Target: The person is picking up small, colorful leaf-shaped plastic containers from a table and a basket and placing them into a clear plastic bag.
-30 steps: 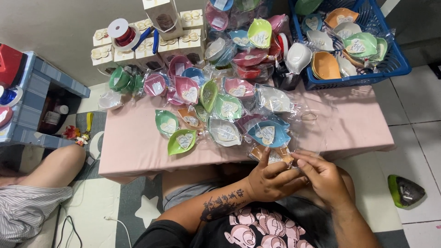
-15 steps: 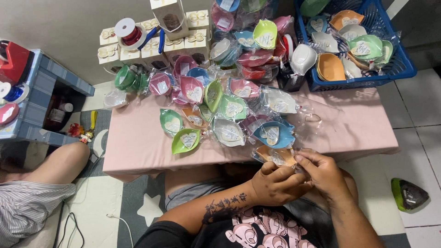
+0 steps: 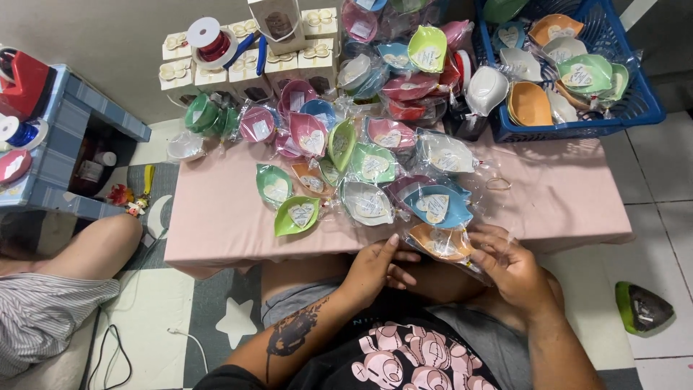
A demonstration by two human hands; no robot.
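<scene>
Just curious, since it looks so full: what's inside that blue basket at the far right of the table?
The blue basket holds leaf-shaped dishes in clear wrap: an orange dish, a light green dish and a white dish. Whatever lies beneath them is covered.

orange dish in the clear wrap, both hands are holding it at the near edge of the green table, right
Not quite: the table is covered in pink, not green. The head view shows both the left hand and the right hand holding the wrapped orange dish at its near edge.
</scene>
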